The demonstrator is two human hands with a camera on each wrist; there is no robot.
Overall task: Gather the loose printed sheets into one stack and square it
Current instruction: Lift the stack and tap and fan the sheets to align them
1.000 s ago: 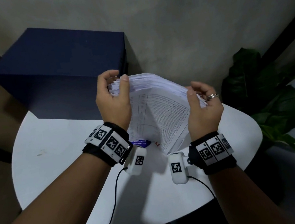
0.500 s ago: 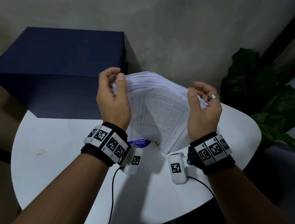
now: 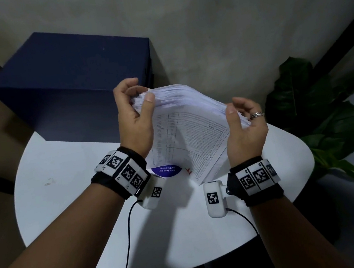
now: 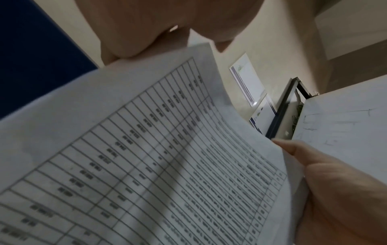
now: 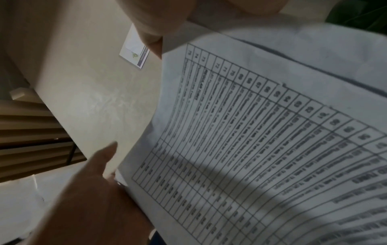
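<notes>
A thick stack of printed sheets (image 3: 190,129) stands on edge on the round white table (image 3: 66,194), tilted and bowed, its top edges fanned unevenly. The nearest page shows a ruled table of text (image 4: 167,165) (image 5: 261,140). My left hand (image 3: 134,117) grips the stack's upper left corner, thumb on the near face and fingers curled over the top. My right hand (image 3: 243,122), with a ring on one finger, holds the right side edge, thumb on the near face and fingers curled behind.
A large dark blue box (image 3: 68,81) stands at the table's back left, close behind the stack. A blue-and-white printed disc (image 3: 166,170) lies on the table under the stack's lower edge. A leafy plant (image 3: 319,118) stands off the table's right side.
The left hand has shifted slightly up along the stack's top corner. The stack and the right hand stay almost where they were.
</notes>
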